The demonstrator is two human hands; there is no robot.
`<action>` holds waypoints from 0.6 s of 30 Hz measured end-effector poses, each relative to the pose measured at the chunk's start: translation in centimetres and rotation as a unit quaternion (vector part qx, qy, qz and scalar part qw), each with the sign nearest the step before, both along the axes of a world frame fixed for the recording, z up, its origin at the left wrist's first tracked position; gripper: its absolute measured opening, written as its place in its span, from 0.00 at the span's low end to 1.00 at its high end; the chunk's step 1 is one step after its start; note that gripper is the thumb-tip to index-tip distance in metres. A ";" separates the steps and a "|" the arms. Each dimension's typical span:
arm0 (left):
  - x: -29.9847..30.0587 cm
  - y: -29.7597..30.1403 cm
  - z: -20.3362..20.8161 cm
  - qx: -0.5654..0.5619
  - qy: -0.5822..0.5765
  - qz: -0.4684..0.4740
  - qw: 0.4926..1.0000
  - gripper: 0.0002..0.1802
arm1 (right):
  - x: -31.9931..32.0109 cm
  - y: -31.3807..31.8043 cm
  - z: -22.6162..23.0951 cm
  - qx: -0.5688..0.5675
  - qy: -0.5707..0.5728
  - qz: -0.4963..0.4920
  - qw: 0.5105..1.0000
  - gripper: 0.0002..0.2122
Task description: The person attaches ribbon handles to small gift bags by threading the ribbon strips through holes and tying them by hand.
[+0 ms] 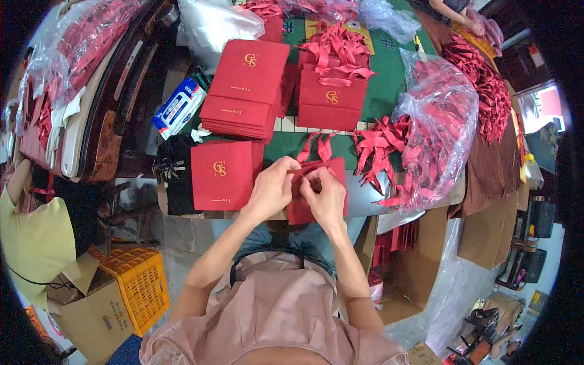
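A small red paper bag point(333, 169) is at the table's near edge, in front of my body. My left hand point(275, 187) grips its left side, fingers curled over the upper edge. My right hand point(324, 196) is closed in a pinch at the bag's opening; its fingertips hide what they hold. Red ribbon loops point(316, 147) stick up just beyond the bag. Left of my left hand lies a flat red bag point(220, 176) with a gold emblem. Loose red ribbons point(382, 146) spill from a clear plastic bag point(439, 125) to the right.
Behind stand a stack of flat red bags point(246, 79) and a pile of bags with ribbon handles point(331, 91). A blue-and-white packet point(180, 106) lies left. Below are an orange crate point(146, 286) and cardboard boxes point(100, 313). Another person's hand point(473, 24) is at the far right.
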State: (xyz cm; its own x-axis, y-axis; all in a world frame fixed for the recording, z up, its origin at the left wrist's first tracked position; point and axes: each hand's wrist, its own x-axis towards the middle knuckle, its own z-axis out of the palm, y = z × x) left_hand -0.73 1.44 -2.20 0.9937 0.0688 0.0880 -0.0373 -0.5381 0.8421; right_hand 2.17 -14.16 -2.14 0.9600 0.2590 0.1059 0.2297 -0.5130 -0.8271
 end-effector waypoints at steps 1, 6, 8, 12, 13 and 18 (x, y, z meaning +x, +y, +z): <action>0.1 0.2 0.0 -0.029 0.002 -0.002 1.000 0.10 | 0.0 -0.1 -0.1 0.000 0.001 0.000 1.000 0.07; 0.6 0.8 -0.9 -0.127 0.092 0.014 0.987 0.09 | -0.5 -0.6 -0.2 0.052 0.093 0.004 0.994 0.06; 0.6 1.1 -1.5 -0.141 0.115 0.008 0.983 0.09 | -0.6 -0.6 -0.4 0.060 0.089 0.003 0.994 0.06; 0.7 1.1 -1.4 -0.162 0.137 -0.012 0.977 0.08 | -0.8 -0.8 0.1 0.074 0.089 -0.005 0.993 0.05; 0.8 1.0 -1.2 -0.162 0.138 -0.012 0.977 0.08 | -0.8 -0.9 0.1 0.074 0.090 -0.006 0.993 0.05; 0.7 0.9 -0.8 -0.141 0.124 -0.013 0.982 0.08 | -0.6 -0.7 0.2 0.054 0.067 -0.001 0.996 0.06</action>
State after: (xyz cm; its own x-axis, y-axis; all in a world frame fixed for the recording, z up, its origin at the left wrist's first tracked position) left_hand -0.01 2.31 -2.96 0.9838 0.0305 -0.1765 0.1779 -0.2833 0.9424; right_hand 1.62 -14.83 -1.98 0.9678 0.2517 0.0034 0.1122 -0.4193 -0.9009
